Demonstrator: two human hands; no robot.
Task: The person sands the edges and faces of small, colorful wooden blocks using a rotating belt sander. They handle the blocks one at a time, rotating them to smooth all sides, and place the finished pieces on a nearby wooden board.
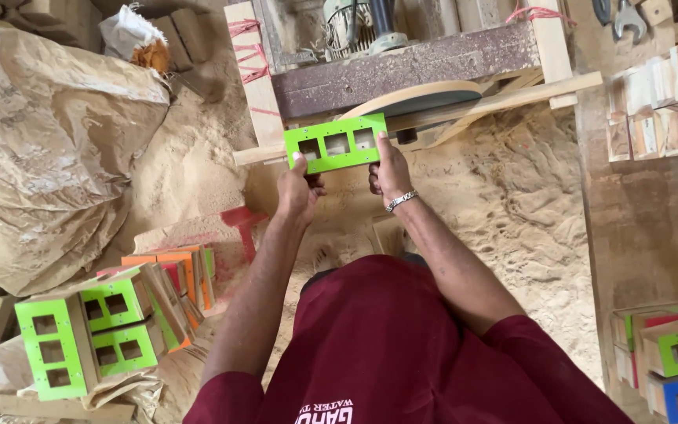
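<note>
Both my hands hold a bright green rectangular box [336,142] with three square openings in its face. My left hand [299,188] grips its lower left edge, thumb on the front. My right hand [390,171], with a metal bracelet at the wrist, grips the lower right edge. The box's upper right corner sits against a round sanding disc [421,100] mounted on a wooden machine frame [402,63]. A wooden rail [512,98] runs under the disc.
Sawdust [504,204] covers the floor. A pile of green and orange boxes [111,322] lies at lower left beside large brown sacks [41,149]. More wooden, green, and blue boxes [672,357] stack at right. Tools [628,20] hang at top right.
</note>
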